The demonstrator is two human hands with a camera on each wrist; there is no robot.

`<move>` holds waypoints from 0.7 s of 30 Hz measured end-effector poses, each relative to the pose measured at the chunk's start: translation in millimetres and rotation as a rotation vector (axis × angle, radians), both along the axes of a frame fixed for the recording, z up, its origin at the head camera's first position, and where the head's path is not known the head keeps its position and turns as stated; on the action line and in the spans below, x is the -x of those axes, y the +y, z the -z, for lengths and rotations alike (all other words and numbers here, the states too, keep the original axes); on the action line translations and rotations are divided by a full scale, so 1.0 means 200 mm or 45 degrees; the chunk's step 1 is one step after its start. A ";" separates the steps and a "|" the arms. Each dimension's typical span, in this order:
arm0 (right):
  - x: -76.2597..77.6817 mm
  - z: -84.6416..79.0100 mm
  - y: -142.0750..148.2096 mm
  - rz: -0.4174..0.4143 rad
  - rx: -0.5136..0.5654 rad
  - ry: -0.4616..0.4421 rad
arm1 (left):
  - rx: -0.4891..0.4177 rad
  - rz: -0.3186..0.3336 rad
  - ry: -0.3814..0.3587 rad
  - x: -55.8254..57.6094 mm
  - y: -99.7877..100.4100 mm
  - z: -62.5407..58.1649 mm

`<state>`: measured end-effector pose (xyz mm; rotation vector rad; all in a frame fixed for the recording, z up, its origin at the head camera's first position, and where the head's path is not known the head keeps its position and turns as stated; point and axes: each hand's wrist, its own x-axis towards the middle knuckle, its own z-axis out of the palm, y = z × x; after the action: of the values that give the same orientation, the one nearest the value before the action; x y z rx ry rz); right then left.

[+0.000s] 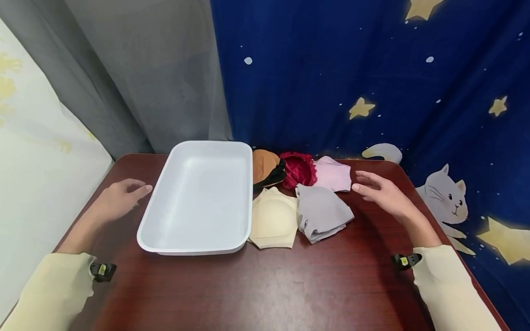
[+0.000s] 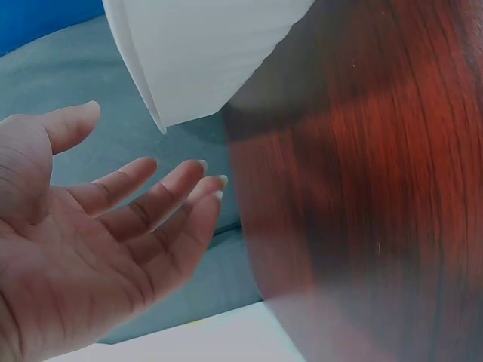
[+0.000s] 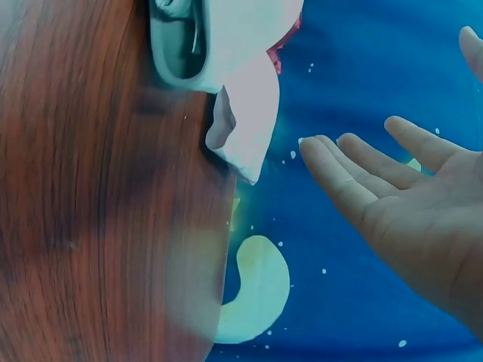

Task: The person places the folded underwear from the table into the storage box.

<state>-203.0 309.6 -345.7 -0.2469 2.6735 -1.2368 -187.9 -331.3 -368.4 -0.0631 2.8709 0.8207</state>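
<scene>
My left hand [image 1: 119, 201] hovers beside the left wall of a white plastic tub [image 1: 198, 202], empty-handed with fingers loosely bent. In the left wrist view, the palm of that hand [image 2: 83, 249] faces up near the tub's outer wall [image 2: 196, 60]. My right hand [image 1: 383, 193] holds nothing, its fingers extended towards a folded pink garment [image 1: 333, 174]. Next to that lie a folded grey garment [image 1: 323, 214], a cream bra [image 1: 274, 218], a dark red lace-edged bra [image 1: 297, 170] and a brown bra [image 1: 265, 166] with black straps.
All of this stands on a dark red-brown wooden table [image 1: 265, 289]. Behind its far edge hang a grey curtain [image 1: 157, 69] and a blue curtain [image 1: 298, 82] with stars and a cat. A white patterned surface [image 1: 37, 151] is at the left.
</scene>
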 end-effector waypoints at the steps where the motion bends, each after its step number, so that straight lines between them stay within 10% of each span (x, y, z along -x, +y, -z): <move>1: 0.00 0.00 0.00 -0.006 0.042 -0.013 | -0.033 0.001 -0.002 0.00 0.00 0.00; 13: 0.01 -0.01 0.01 0.053 0.265 -0.157 | -0.502 -0.065 -0.241 0.01 -0.04 0.00; 21: 0.04 0.00 0.01 0.130 0.314 -0.298 | -0.585 -0.075 -0.353 0.02 -0.03 0.00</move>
<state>-210.5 312.2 -346.6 0.0033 2.3620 -1.5242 -191.7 -336.8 -368.7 -0.1899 2.3731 1.3427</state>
